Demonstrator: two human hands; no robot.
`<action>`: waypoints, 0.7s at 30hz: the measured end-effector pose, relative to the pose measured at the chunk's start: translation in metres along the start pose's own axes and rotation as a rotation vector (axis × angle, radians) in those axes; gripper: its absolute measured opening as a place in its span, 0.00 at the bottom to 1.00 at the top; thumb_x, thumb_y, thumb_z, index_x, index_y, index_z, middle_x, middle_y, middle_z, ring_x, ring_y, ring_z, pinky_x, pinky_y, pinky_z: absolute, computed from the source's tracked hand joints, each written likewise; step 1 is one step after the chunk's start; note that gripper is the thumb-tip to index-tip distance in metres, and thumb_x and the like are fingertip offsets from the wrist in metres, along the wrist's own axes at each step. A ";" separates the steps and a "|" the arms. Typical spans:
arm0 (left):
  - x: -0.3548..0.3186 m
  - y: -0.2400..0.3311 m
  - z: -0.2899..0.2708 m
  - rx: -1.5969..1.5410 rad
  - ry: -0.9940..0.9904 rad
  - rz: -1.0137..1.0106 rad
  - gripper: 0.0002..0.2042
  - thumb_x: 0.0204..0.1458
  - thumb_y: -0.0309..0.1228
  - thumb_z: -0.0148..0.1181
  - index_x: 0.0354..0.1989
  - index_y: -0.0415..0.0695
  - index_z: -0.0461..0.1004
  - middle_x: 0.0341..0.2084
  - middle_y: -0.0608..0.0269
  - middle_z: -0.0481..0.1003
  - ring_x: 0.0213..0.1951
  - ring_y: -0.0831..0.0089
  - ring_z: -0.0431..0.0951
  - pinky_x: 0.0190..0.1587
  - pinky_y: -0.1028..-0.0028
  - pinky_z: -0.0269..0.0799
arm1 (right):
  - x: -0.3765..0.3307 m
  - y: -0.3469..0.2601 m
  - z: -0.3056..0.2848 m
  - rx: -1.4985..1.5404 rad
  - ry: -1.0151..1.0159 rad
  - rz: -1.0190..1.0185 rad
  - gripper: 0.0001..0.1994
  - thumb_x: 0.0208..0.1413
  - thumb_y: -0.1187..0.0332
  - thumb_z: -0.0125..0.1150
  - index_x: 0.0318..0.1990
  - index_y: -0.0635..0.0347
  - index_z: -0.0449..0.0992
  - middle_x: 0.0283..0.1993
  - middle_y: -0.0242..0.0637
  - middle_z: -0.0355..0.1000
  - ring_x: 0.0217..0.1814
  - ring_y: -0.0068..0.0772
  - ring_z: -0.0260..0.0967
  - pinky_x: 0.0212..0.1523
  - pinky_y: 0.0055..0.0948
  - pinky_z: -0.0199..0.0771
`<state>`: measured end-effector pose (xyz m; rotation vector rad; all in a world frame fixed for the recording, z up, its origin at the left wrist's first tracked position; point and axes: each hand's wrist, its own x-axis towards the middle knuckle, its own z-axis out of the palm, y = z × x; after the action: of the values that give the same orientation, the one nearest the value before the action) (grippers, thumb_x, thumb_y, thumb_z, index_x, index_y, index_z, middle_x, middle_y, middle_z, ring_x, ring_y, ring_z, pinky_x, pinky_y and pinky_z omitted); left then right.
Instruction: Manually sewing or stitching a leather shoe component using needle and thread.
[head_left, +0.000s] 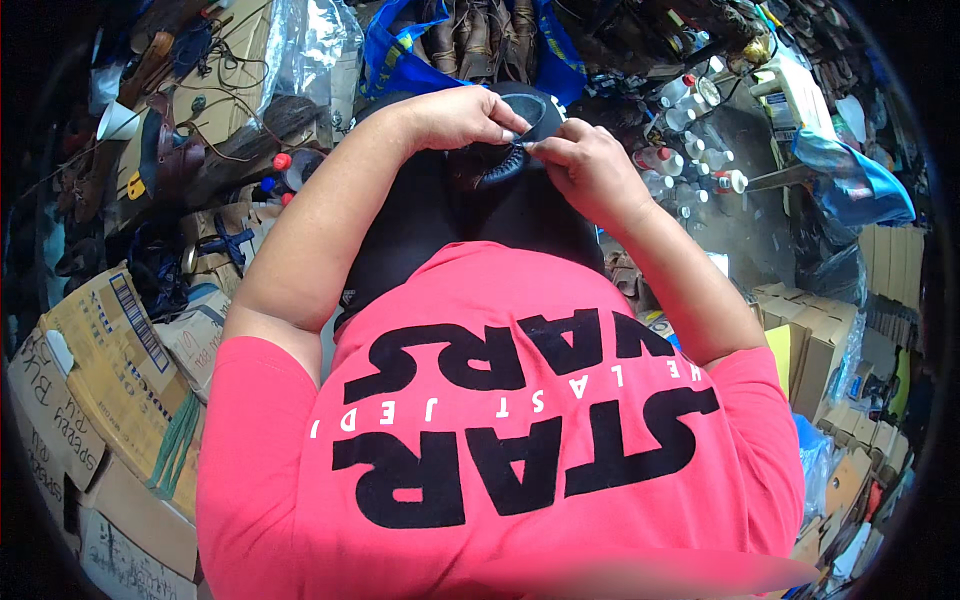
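Observation:
I hold a dark shoe (530, 112) in front of me, over my lap in black trousers. My left hand (465, 115) grips the shoe's near left side, fingers curled on its rim. At the right side of the same rim, my right hand (585, 165) pinches the stitched edge (505, 165) between thumb and fingertips. Both forearms come up from my pink printed shirt (500, 420). Most of the shoe's body is hidden by my hands.
A blue bag (395, 50) full of brown boots stands behind the shoe. Several small bottles with red caps (700, 150) sit to the right. Cardboard boxes (110, 370) pile up at my left, more boxes (830, 340) at my right. Leather scraps and cords lie at upper left.

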<state>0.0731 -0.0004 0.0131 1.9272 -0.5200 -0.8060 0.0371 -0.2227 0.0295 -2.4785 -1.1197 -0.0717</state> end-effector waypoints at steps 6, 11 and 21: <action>0.001 0.008 -0.003 0.158 -0.043 0.001 0.16 0.50 0.27 0.58 0.49 0.39 0.72 0.40 0.60 0.73 0.46 0.71 0.71 0.52 0.73 0.62 | 0.030 -0.027 -0.021 -0.328 -0.283 -0.087 0.10 0.42 0.76 0.54 0.34 0.55 0.78 0.33 0.43 0.69 0.37 0.44 0.70 0.39 0.38 0.69; 0.009 0.001 0.000 0.092 0.171 0.023 0.18 0.44 0.20 0.60 0.47 0.37 0.72 0.40 0.62 0.76 0.45 0.76 0.72 0.52 0.75 0.65 | 0.049 -0.008 -0.014 -0.246 -0.339 -0.025 0.05 0.41 0.76 0.57 0.26 0.57 0.78 0.35 0.45 0.71 0.38 0.45 0.71 0.39 0.38 0.72; -0.052 0.002 0.028 0.423 0.604 0.055 0.16 0.45 0.27 0.61 0.44 0.41 0.73 0.35 0.53 0.76 0.42 0.64 0.76 0.46 0.69 0.69 | 0.018 0.045 0.006 1.160 -0.220 0.621 0.13 0.55 0.61 0.59 0.38 0.63 0.76 0.32 0.26 0.71 0.36 0.19 0.65 0.39 0.21 0.65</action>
<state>0.0171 0.0153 0.0219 2.3932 -0.3827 -0.0467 0.0810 -0.2340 0.0120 -1.6307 -0.2195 0.8018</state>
